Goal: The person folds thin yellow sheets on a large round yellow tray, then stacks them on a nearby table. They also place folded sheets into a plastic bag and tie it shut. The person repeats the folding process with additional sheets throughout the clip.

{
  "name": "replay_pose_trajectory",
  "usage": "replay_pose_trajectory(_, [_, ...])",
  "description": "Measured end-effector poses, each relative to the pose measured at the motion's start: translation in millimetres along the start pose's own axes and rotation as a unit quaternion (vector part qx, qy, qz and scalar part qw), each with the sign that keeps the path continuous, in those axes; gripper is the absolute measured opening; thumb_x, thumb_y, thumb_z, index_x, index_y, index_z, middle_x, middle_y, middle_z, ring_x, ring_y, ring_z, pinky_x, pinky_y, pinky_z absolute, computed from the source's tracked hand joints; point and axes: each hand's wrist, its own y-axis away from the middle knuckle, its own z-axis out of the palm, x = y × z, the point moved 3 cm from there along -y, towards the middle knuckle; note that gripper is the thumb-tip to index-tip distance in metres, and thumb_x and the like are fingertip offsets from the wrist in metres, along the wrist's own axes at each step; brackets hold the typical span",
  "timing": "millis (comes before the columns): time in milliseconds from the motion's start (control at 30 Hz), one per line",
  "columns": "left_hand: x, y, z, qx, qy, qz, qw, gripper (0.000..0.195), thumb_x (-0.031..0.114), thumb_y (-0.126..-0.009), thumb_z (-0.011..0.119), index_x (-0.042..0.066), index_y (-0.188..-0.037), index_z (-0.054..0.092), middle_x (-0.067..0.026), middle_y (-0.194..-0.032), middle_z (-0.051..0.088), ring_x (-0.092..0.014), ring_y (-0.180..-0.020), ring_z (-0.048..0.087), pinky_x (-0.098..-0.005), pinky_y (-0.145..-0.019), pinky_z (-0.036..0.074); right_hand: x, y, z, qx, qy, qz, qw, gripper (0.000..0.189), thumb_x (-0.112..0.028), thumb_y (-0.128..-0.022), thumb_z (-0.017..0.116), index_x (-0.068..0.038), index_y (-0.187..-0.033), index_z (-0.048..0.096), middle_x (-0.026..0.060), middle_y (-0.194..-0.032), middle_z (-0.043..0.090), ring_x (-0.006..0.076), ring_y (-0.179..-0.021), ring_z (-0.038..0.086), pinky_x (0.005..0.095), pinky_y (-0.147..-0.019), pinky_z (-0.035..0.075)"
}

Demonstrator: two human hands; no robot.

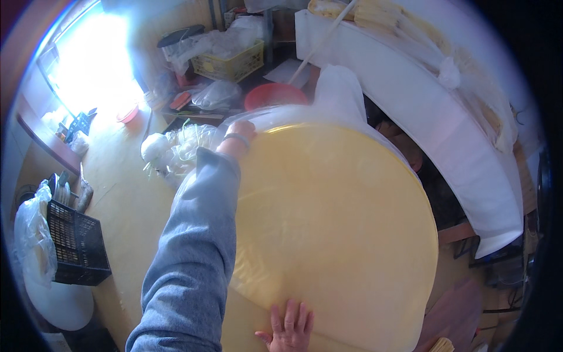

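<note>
A large, thin, round yellow sheet point(334, 211) lies flat before me, with a bright rim along its far side. Whitish cloth or film point(338, 88) shows beyond that rim. My left hand point(239, 134), on an outstretched arm in a blue-grey sleeve, is at the sheet's far left edge beside clear plastic film. Its fingers look curled, but their tips are hidden. Near the bottom, my right hand point(291, 328) rests palm down with fingers spread, where a fold or edge line crosses the yellow surface. Nothing shows between its fingers.
Left of the sheet lie plastic bags point(176, 147). Farther left is a black plastic crate point(79, 242). Beyond the sheet are a red basin point(275, 97) and yellow basket point(228, 61). A long white-covered surface point(418, 105) curves along the right. A bundle point(442, 345) sits lower right.
</note>
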Motion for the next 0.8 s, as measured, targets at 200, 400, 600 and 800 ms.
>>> replay_pose_trajectory(200, [4.3, -13.8, 2.6, -0.064, -0.078, 0.025, 0.995, 0.023, 0.031, -0.081, 0.063, 0.012, -0.092, 0.071, -0.0093, -0.097, 0.07, -0.029, -0.093, 0.066, -0.0381, -0.081, 0.052, -0.1, -0.9, 2.5, 0.005, 0.005, 0.001, 1.0, 0.077, -0.065, -0.089, 0.038, -0.012, -0.145, 0.036, 0.021, -0.147, 0.03, 0.0466, -0.132, 0.03, 0.062, -0.105, 0.028])
replay_pose_trajectory(400, [10.4, 3.9, -15.8, -0.003, 0.073, -0.002, 0.997, 0.025, 0.03, -0.083, 0.063, 0.016, -0.102, 0.071, -0.0111, -0.095, 0.07, -0.03, -0.094, 0.066, -0.0384, -0.082, 0.052, 0.5, 0.8, 7.1, -0.031, 0.022, 0.015, 0.999, 0.08, -0.068, -0.087, 0.038, -0.014, -0.146, 0.034, 0.0208, -0.149, 0.028, 0.0459, -0.134, 0.028, 0.0627, -0.107, 0.027])
replay_pose_trajectory(600, [11.3, 3.0, -28.1, -0.075, 0.092, 0.05, 0.992, 0.026, 0.029, -0.083, 0.064, 0.022, -0.107, 0.07, -0.0129, -0.101, 0.069, -0.031, -0.101, 0.063, -0.0403, -0.088, 0.049, 2.1, 4.8, 16.0, -0.082, 0.013, 0.033, 0.996, 0.082, -0.071, -0.086, 0.038, -0.017, -0.148, 0.032, 0.0206, -0.151, 0.025, 0.0457, -0.137, 0.025, 0.0633, -0.109, 0.023])
replay_pose_trajectory(800, [13.2, -9.7, -17.1, -0.084, 0.027, 0.019, 0.996, 0.026, 0.029, -0.083, 0.062, 0.021, -0.107, 0.07, -0.0112, -0.101, 0.069, -0.031, -0.099, 0.064, -0.0395, -0.087, 0.049, 3.8, 8.9, 24.4, -0.063, 0.014, 0.039, 0.997, 0.082, -0.072, -0.086, 0.034, -0.019, -0.148, 0.032, 0.0201, -0.151, 0.025, 0.0454, -0.137, 0.024, 0.0631, -0.11, 0.021])
